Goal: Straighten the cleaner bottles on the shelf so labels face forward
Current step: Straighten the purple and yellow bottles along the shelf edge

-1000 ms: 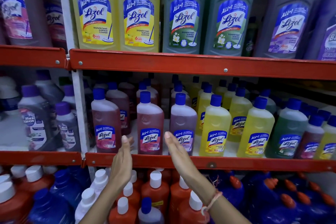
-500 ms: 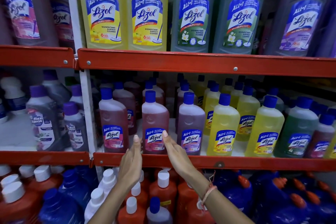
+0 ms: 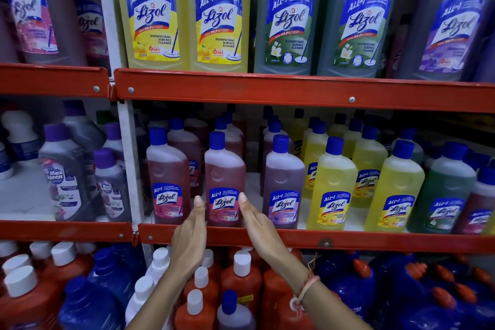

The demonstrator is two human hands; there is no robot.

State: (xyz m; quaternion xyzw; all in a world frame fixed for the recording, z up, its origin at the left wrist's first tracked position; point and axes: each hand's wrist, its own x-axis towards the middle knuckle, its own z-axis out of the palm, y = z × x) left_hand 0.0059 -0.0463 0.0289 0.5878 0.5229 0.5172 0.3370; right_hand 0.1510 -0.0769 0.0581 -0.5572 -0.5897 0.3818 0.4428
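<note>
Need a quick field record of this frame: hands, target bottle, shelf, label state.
left hand: open, flat, at the left side of the pink bottle
right hand: open, flat, at the bottle's right side
grip: none closed; contact cannot be told
pink bottle: upright, front row, middle shelf, label facing forward
neighbours: red bottle left, purple bottle right, labels forward
wristband: on right wrist

Translucent plastic bottle (image 3: pixel 224 177), glossy paper label (image 3: pixel 224 204), painted red metal shelf rail (image 3: pixel 294 91), smooth blue cap (image 3: pixel 217 140)
</note>
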